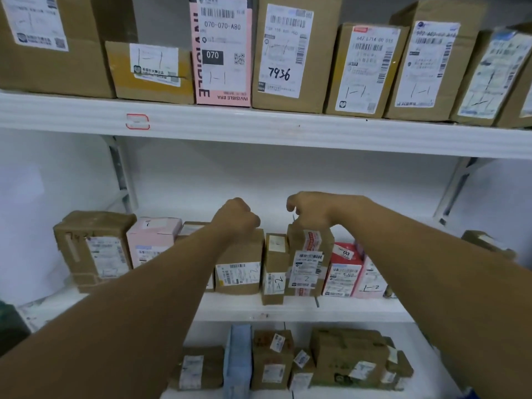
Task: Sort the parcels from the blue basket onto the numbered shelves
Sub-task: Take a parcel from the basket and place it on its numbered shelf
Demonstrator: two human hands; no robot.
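My left hand (236, 216) is curled into a fist on the top rear edge of a brown parcel (239, 263) marked "2" on the middle shelf (288, 308); its fingertips are hidden behind the box. My right hand (309, 208) hovers at the top of a taller brown parcel (309, 254) with red-and-white tape. Its fingers hang loosely curled and nothing shows between them. A narrow brown parcel (275, 269) stands between the two boxes. The blue basket is out of view.
The upper shelf (259, 128) carries a red-outlined number tag (137, 121) and a tight row of boxes marked "1-1". Pink parcels (152, 240) and red ones (344, 269) flank my hands. The lower shelf holds several brown parcels (345, 358) and a blue one (237, 361).
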